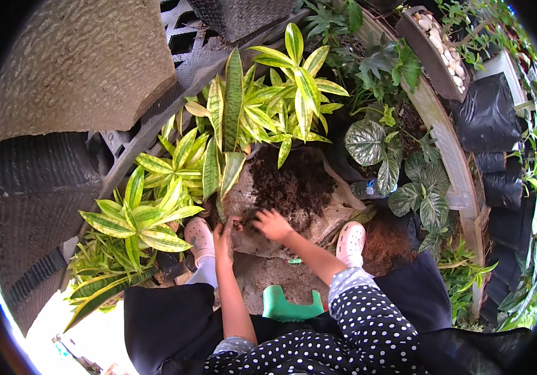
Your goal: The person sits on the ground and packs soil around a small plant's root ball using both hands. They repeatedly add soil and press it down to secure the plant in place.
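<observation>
My left hand is closed at the base of a snake plant, whose tall, yellow-edged leaves rise away from me. Part of the grip is hidden behind the back of that hand. Just to its right, my right hand is open and slightly blurred, fingers stretched toward the near left side of a heap of dark soil. I see nothing held in it. The soil lies on a pale, dirt-stained sack spread on the ground between my feet.
Yellow-green striped plants crowd the left and far side. A green plastic stool is beneath me. Pink clogs flank the sack. A plastic bottle and dark-leaved plants stand right, near a curved border. Brown fibrous material lies right.
</observation>
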{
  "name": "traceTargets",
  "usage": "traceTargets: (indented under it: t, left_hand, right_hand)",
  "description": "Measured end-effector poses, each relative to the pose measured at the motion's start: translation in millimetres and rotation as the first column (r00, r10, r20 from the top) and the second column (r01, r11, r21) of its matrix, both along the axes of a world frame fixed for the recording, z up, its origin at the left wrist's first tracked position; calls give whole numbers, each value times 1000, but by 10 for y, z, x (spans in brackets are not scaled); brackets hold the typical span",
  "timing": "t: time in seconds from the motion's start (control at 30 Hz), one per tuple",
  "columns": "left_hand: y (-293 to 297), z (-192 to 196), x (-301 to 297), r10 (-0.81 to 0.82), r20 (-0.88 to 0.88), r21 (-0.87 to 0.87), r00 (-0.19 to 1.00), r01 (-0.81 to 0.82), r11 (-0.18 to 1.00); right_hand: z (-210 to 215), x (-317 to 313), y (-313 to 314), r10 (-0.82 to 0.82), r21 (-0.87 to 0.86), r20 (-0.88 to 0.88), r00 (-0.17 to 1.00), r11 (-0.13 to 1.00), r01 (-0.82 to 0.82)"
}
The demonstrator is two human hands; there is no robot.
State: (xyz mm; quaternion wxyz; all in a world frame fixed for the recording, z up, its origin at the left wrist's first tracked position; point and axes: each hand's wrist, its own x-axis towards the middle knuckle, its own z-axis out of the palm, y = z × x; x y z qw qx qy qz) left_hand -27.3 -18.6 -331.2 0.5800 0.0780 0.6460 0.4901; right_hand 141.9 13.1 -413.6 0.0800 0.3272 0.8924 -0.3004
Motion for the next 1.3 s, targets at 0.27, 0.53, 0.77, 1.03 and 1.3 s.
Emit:
traceTargets:
  t: [0.27,0.53,0.77,1.03,1.3]
  left_hand:
    - [31,159,51,26,-7,-73,1000,-27,997]
    - [70,180,56,47,10,-58,999,-46,997]
    - [27,66,44,34,12,-34,999,-34,999]
    - [7,53,39,-52,-34,-20,998,52,998]
    - [-1,26,14,-20,-22,20,1000,20,1000]
  right_hand:
    - [-347,132,53,-143,132,-58,988,980,149]
    - [-256,-125,120,-260,103,-13,966,960,260]
    - [-145,-63,-345,-159,22,72,985,987,157]
    - [-363,-66,-284,167,55,-6,986,985,-166]
    - [-214,-17,-75,-684,-342,-194,703,719,605]
